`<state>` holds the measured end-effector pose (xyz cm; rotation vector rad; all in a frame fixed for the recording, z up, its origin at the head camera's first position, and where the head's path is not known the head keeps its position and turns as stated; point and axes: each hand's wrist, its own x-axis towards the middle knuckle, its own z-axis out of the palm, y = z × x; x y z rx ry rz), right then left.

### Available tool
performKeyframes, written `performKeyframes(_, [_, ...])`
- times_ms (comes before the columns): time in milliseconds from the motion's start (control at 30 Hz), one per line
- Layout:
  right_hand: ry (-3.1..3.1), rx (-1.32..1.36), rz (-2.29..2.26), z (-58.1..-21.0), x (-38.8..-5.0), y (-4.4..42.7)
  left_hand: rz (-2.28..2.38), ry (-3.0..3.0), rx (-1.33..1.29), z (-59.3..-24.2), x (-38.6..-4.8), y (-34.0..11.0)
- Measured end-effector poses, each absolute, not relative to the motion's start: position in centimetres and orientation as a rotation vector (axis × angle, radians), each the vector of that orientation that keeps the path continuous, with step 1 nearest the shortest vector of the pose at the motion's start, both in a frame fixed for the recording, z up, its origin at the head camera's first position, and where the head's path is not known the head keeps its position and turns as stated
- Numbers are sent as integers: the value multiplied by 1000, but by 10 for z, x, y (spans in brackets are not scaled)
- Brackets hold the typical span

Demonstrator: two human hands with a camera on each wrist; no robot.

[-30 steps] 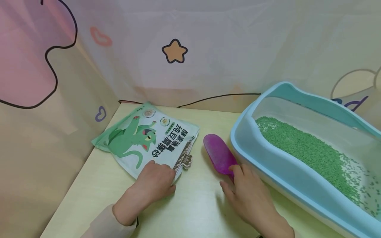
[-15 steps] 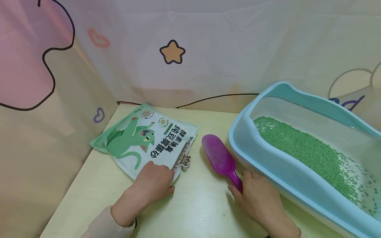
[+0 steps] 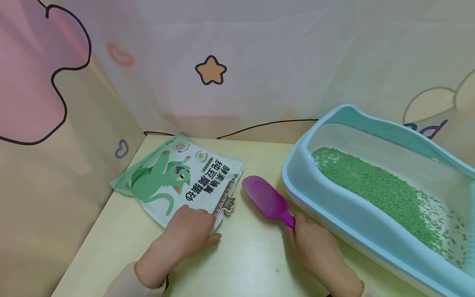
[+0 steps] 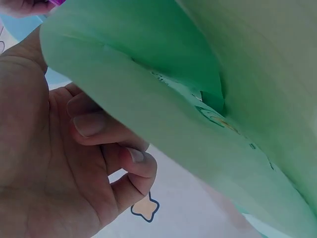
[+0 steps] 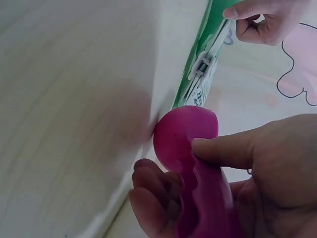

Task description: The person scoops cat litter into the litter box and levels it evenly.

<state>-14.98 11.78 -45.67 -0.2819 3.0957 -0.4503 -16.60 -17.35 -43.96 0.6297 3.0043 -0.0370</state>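
Observation:
A white and green cat litter bag [image 3: 185,177] with a cartoon cat lies on the table at left. A brown and white clip [image 3: 227,202] sits along its right edge. My left hand [image 3: 190,229] holds the bag's near corner; in the right wrist view the thumb and a finger of that left hand [image 5: 265,22] pinch its edge. In the middle, a purple scoop [image 3: 269,200] points away to the left. My right hand [image 3: 315,247] grips its handle, with the thumb on top in the right wrist view. The scoop's bowl looks bare.
A blue litter box [image 3: 334,202] fills the right side, close beside the scoop and right hand. Green litter pellets [image 3: 375,194] are heaped at its left end and thin out rightward. A printed curtain [image 3: 256,82] rises behind the table [image 3: 245,264].
My right hand has shifted back along the scoop's handle and closed round it. The scoop has swung so its bowl points further left. The left hand stays on the bag.

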Motion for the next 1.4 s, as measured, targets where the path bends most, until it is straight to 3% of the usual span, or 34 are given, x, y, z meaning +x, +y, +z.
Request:
performKeyframes(333, [3055, -254, -566, -444, -138, 117, 14, 3005, 677, -437, -163, -170])
performKeyframes(800, [3072, -328, -690, -388, -111, 147, 255, 3057, 954, -437, -179, -136])
performKeyframes(1000, [3131, -393, -628, -371, -112, 187, 621, 2920, 806, -435, -188, -107])
performKeyframes(1400, [3093, -73, -622, -349, -121, 256, 1690, 2162, 323, -442, -199, -60])
